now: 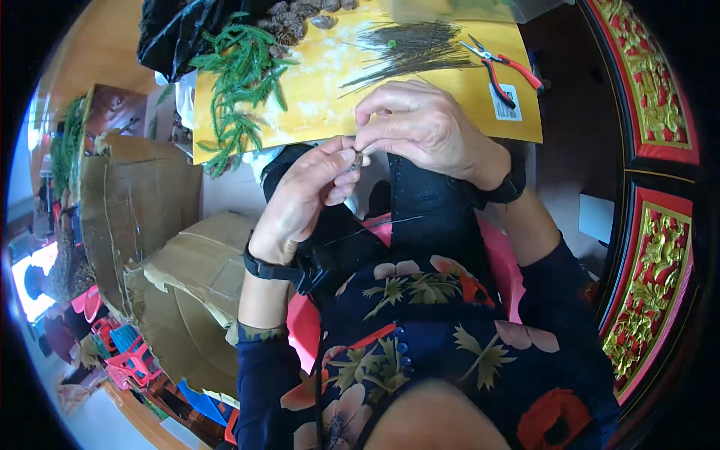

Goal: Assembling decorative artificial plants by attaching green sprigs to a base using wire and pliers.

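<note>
The left hand [309,184] has its thumb and fingers pinched narrowly around a small brown piece [358,159], which sits right at the fingertips, in front of the person's lap. The right hand [431,127] is bent over from the other side, its thumb and forefinger closed together just above that piece and touching the left fingertips; whether they grip the piece itself or something thin on it cannot be told, since the fingers cover the spot. The piece is too small and too hidden to tell its kind. Just beyond both hands lies a yellow board [322,112]. On it, straight ahead of the right hand, is a loose heap of thin dark sticks [416,49], and to the right of that heap a pair of pliers [487,55] with red and black handles, its jaws parted. A white label [506,106] lies by the pliers' lower handle. Beyond the left hand, toward the left edge of the board, spread green sprigs [244,67], with brown pine cones [289,26] farther out and a black bag [174,41] next to them. Well to the left of the left hand stands an open cardboard box [187,292]. Each wrist wears a black band.
</note>
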